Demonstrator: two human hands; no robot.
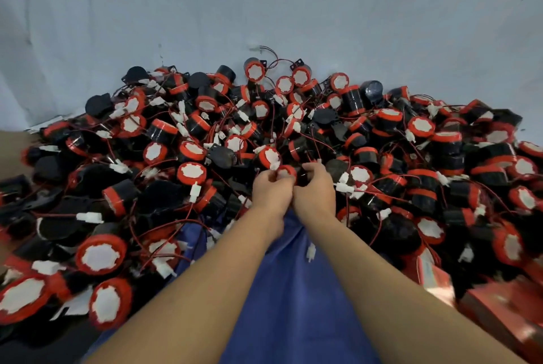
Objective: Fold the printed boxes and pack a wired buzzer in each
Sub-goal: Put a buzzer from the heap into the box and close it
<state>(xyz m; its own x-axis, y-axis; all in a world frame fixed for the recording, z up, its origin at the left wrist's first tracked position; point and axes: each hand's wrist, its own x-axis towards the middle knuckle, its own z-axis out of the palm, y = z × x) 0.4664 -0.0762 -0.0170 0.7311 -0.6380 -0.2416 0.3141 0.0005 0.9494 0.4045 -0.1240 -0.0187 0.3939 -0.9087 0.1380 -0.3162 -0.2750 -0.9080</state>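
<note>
My left hand (271, 189) and right hand (316, 187) both pinch 1 buzzer (287, 171) on top of the pile (191, 134), seemingly freeing its wire. Tangled wires could drag neighbouring buzzers along when I lift. The printed boxes (499, 302) lie blurred at my right.

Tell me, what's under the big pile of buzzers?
Blue cloth shows at the near edge of the pile. Farther in, the pile itself hides whatever lies beneath.
</note>
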